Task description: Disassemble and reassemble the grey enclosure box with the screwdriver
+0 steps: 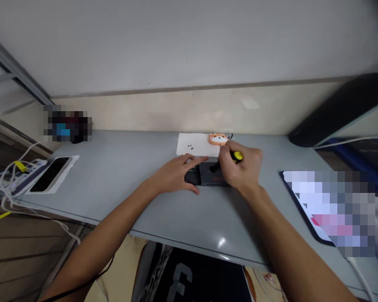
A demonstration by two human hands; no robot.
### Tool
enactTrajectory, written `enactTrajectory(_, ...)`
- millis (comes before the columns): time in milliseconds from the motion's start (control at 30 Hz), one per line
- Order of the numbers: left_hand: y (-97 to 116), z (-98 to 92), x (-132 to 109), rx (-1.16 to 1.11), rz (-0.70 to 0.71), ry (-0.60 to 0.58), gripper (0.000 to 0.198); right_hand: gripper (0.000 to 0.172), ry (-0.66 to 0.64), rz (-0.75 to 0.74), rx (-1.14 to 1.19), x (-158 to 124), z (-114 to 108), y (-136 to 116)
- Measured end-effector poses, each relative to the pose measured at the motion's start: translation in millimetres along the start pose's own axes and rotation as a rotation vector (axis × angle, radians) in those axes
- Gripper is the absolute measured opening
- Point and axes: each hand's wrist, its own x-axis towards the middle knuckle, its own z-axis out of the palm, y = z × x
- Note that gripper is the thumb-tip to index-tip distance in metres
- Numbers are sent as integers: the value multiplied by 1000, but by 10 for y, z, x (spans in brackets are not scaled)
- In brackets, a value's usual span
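Note:
A dark, flat rectangular electronic device [210,179] lies on the table, with some inner parts showing near its left end. My left hand [176,174] steadies that left end, thumb along the front edge and fingers along the back. In my right hand [244,167] is a screwdriver [237,156] with a black and yellow handle, its dark lower part slanting down to the device's top. The tip cannot be made out. Just behind lies a white sheet of paper [185,140] with several tiny dark pieces [190,147], probably screws, on it.
An orange animal-face case [218,139] rests on the paper. At left are a phone [50,174], a power strip [28,176] and tangled white cables. A tablet [315,205] lies at right, near a black cylinder [334,109]. The wall closes off the back.

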Motion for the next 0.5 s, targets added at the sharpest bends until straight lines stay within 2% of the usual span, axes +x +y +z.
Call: enactTrajectory(500,17,-186,-44,-60,-79,-50,89,32,63,128,-12,115,-161,132)
